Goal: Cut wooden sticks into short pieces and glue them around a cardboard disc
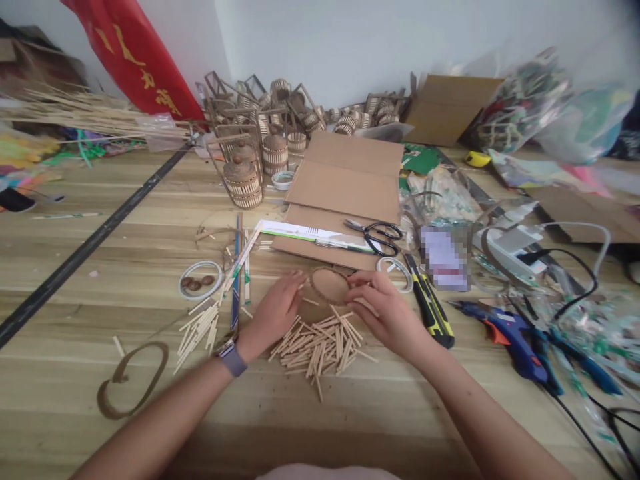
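Sticks (320, 343) nearest, mostly lengthwise | both hands' fingers (295, 287) pinch, seemingly, flat ring (329, 285)

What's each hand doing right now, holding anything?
Left hand: fingers closed on the left edge of the round cardboard ring.
Right hand: fingers pinching the ring's right edge, above the short sticks.

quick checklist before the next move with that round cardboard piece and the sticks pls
1. Round cardboard disc held on both sides by left hand and right hand: ok.
2. Pile of short sticks close below the hands: ok.
3. Glue gun lies to the right, apart from the hands: ok.
4. Glue gun hot or plugged in: cannot tell.
5. Scissors lie closed on the cardboard sheet, apart from the fingers: ok.
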The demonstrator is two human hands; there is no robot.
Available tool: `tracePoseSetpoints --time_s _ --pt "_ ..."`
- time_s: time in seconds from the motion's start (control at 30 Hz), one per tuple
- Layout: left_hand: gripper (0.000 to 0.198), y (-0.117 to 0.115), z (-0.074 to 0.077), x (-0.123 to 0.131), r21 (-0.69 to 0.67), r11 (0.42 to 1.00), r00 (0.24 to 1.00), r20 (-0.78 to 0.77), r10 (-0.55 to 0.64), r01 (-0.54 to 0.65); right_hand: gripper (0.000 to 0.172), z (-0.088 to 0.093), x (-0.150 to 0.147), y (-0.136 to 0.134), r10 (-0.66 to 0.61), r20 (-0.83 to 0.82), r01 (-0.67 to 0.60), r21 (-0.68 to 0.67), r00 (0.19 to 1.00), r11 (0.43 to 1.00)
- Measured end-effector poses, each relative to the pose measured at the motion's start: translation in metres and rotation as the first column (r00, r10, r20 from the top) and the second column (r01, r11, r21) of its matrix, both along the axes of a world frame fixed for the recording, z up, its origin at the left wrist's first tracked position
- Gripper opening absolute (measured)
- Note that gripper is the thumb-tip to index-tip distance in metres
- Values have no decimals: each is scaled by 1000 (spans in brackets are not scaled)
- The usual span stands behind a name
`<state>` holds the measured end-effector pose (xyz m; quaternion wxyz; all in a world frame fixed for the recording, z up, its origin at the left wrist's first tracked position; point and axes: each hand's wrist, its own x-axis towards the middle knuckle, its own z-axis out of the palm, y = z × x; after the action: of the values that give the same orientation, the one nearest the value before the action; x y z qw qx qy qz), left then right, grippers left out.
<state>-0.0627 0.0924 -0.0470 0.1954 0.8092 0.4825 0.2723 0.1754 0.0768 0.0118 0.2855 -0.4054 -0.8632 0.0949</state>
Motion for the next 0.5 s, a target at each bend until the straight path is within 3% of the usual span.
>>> tracePoseSetpoints --time_s 0.13,0.27,0.5 --pt "38 12 4 20 -15 978 976 -58 -209 209 9 5 17 0 -104 -80 105 10 991 994" --pt "36 4 11 28 -41 937 933 -89 -348 346 10 0 27 2 -153 -107 153 -3 982 988" --pt "32 5 18 33 -38 907 905 -68 -420 419 9 -4 28 5 -171 -105 171 -3 980 985"
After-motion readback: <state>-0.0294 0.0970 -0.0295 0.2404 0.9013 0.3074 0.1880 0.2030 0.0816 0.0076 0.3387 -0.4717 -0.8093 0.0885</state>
